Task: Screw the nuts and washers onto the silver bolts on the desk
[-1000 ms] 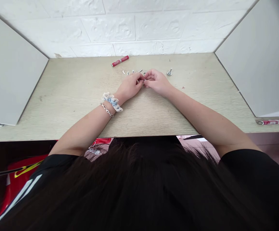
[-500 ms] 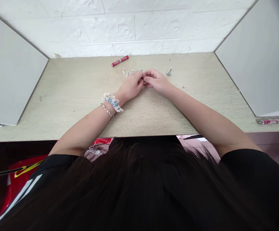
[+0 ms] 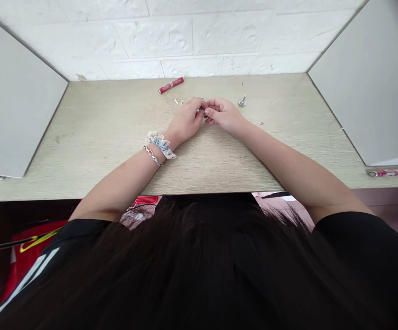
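Observation:
My left hand (image 3: 186,120) and my right hand (image 3: 226,116) meet over the tabletop (image 3: 212,169), fingertips pinched together. Between them is a small metallic piece, mostly covered by the fingers, so its kind cannot be made out. Just behind the left hand lie small white bits (image 3: 176,101), partly hidden by it. To the right of my right hand a small metal part with a round base and an upright stem (image 3: 242,101) stands on the wood. A blue and white lace scrunchie (image 3: 160,145) and a silver chain bracelet (image 3: 153,156) circle my left wrist.
A red tube (image 3: 171,85) lies near the white brick-patterned wall (image 3: 192,36). Another red and white tube (image 3: 393,173) rests at the right front edge. Grey panels (image 3: 16,91) bound both sides. A tiny reddish scrap (image 3: 262,123) lies right of my right forearm.
My left hand has shifted slightly and turned, now covering more of the small white bits behind it. My right hand has stayed nearly in place, still pinching at the small piece.

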### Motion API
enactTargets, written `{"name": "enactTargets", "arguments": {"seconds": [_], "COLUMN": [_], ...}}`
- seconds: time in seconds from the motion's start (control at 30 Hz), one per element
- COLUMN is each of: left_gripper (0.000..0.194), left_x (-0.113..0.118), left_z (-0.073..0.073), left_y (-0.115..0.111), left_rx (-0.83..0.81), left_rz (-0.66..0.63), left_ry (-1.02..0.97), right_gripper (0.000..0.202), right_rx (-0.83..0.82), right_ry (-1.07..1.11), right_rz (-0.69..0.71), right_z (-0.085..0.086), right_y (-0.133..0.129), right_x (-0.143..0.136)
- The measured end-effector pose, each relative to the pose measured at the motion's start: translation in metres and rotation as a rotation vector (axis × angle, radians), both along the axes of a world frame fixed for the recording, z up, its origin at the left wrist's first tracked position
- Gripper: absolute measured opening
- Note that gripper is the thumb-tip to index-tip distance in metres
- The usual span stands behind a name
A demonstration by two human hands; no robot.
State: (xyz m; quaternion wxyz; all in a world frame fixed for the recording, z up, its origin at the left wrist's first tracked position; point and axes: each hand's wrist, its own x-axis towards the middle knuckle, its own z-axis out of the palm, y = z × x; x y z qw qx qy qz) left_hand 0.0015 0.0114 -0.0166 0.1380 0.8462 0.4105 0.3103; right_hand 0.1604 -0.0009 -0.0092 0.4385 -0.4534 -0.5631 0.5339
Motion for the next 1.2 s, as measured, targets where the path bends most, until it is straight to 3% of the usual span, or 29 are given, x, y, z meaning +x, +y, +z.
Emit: {"name": "enactTargets", "arguments": {"seconds": [0.37, 0.5, 0.67, 0.97, 1.2], "left_gripper": [0.025, 0.039, 0.046, 0.04, 0.042], "left_x": [0.0, 0.002, 0.002, 0.001, 0.0], "left_z": [0.002, 0.004, 0.006, -0.003, -0.005], "left_y": [0.001, -0.004, -0.009, 0.006, 0.008], "left_rx": [0.057, 0.127, 0.125, 0.035, 0.096], "left_rz": [-0.01, -0.073, -0.023, -0.025, 0.005], "left_ry": [-0.012, -0.035, -0.054, -0.021, 0.017], "right_gripper": [0.031, 0.048, 0.062, 0.039, 0.029], "right_rx": [0.089, 0.099, 0.044, -0.05, -0.047], "right_ry": [-0.036, -0.054, -0.063, 0.022, 0.076], "right_rz": [-0.009, 0.033, 0.017, 0.034, 0.07], "right_z": [-0.001, -0.003, -0.005, 0.002, 0.0], "right_y": [-0.001, -0.001, 0.003, 0.003, 0.004], "right_x": [0.002, 0.0, -0.002, 0.002, 0.007]}}
